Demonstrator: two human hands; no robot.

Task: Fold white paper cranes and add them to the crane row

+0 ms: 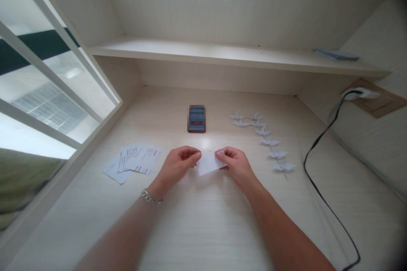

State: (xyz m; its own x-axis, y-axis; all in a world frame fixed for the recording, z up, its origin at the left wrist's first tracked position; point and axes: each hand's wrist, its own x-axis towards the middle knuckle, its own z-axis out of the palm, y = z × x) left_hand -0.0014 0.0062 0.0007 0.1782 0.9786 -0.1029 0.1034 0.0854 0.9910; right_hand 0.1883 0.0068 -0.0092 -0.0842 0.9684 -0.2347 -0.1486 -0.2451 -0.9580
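Observation:
A small piece of white paper (209, 165) is held up between my two hands over the middle of the desk. My left hand (182, 161) pinches its left edge between thumb and fingers; a silver chain bracelet (151, 197) circles that wrist. On the other side, my right hand (235, 163) grips the paper's upper right corner, thumb on top. Several white folded paper cranes (269, 142) stand in a curving row to the right of my hands. Left of them lie loose sheets of printed paper (140, 159), overlapping one another.
Behind my hands lies a phone-shaped dark item with a blurred face (196, 118). A black cable (313, 182) runs from a wall socket (378, 98) down the right side. Across the back stretches a shelf (203, 51) bearing a flat bluish item (337, 54). Rails (47, 67) border the left.

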